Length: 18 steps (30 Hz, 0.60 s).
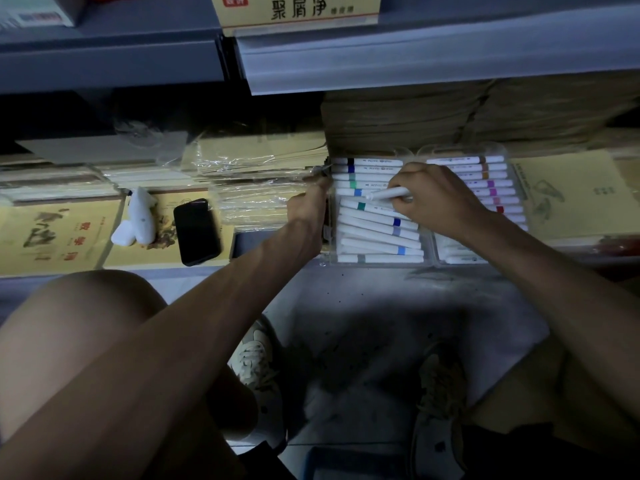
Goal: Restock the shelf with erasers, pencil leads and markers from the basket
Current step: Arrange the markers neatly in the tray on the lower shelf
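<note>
Right hand (pixel 433 195) pinches 1 white marker (pixel 389 193), long axis crosswise, directly above the clear tray (pixel 377 263) of markers (pixel 377 233), while left hand (pixel 308 206) grips that tray's left wall.

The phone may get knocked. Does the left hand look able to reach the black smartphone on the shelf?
Probably yes: the black smartphone lies uncovered just beside the left hand, nothing standing between them. That hand must first let go of the clear plastic marker tray.

my right hand (pixel 434 199) pinches a white marker (pixel 389 194) over the clear marker case (pixel 381 261) | my left hand (pixel 310 211) grips its left edge
</note>
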Motion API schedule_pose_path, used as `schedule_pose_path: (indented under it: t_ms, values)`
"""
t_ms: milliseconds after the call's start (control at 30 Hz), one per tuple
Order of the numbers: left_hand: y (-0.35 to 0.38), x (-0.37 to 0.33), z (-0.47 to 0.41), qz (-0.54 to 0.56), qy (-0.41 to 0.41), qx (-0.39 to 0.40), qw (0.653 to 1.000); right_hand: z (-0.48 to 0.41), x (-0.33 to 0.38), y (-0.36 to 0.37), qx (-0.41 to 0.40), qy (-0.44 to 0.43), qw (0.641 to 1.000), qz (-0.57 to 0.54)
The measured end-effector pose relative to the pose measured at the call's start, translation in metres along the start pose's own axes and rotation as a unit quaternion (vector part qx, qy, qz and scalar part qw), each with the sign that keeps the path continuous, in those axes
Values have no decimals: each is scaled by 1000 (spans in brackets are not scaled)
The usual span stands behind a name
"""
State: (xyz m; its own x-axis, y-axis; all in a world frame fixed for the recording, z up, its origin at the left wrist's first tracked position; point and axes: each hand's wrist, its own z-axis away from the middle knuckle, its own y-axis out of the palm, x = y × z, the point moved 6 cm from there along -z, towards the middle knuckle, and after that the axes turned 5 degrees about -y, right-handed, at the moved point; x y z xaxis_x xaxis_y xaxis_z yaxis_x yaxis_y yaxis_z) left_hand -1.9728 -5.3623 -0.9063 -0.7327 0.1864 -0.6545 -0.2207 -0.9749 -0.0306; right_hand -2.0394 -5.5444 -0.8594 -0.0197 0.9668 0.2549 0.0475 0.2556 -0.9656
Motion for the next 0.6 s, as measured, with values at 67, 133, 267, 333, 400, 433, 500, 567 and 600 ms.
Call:
schedule_pose_path:
  t_ms: [67, 133, 267, 333, 400, 433, 500, 567, 600]
  values:
    - [0, 0, -1, -8, 3, -8, 1000, -1, 2, 3, 4, 4, 1000, 1]
    - [0, 0, -3, -15, 7, -13, 1000, -3, 3, 4, 6, 6, 1000, 7]
    - [0, 1, -6, -11, 11, -18, 1000, -5, 3, 7, 4, 3, 1000, 18]
    - [1, 1, -8, -12, 14, -21, 1000, -4, 2, 7, -3, 5, 1000, 11]
    - [2, 0, -8, -10, 19, -17, 1000, -4, 2, 7, -5, 3, 1000, 13]
    - [2, 0, -8, -10, 20, -17, 1000, -4, 1, 6, -6, 3, 1000, 15]
    - [2, 0, -8, -13, 18, -20, 1000, -4, 0, 7, -11, 11, 1000, 13]
    - [1, 0, -9, -17, 18, -27, 999, -5, -1, 8, -10, 21, 1000, 15]
    - [1, 0, -10, -17, 20, -28, 999, -5, -2, 9, -6, 28, 999, 14]
